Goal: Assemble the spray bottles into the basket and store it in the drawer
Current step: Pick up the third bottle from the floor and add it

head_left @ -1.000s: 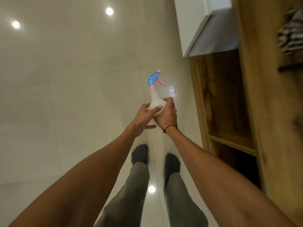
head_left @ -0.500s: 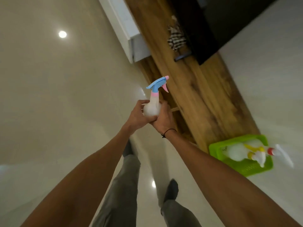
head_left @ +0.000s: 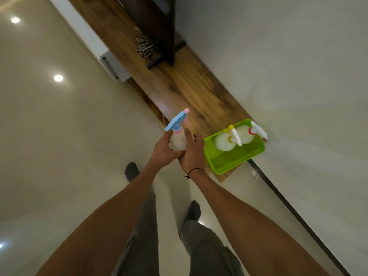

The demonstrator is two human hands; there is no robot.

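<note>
A pale glossy floor (head_left: 59,136) fills the left side of the view, and a long wooden bench (head_left: 191,92) runs along a light wall (head_left: 288,66). A dark stand (head_left: 171,36) sits at the bench's far end with a striped cloth (head_left: 144,49) beside it, and a white drawer front (head_left: 87,36) lines the bench's floor-side edge there. At the bench's near end, right at its corner, rests a green basket (head_left: 229,162). Two white spray bottles stand in the basket's far half, just beside each other: one with a yellow collar (head_left: 224,143) and one with a red collar (head_left: 246,134) nearer the wall. In front of the bench's near edge, just beside the basket, both hands hold a third spray bottle (head_left: 177,143) upright, with a blue and pink trigger head. The left hand (head_left: 162,151) curls round its body from one side; the right hand (head_left: 192,154), a dark cord on its wrist, wraps it from the other.
</note>
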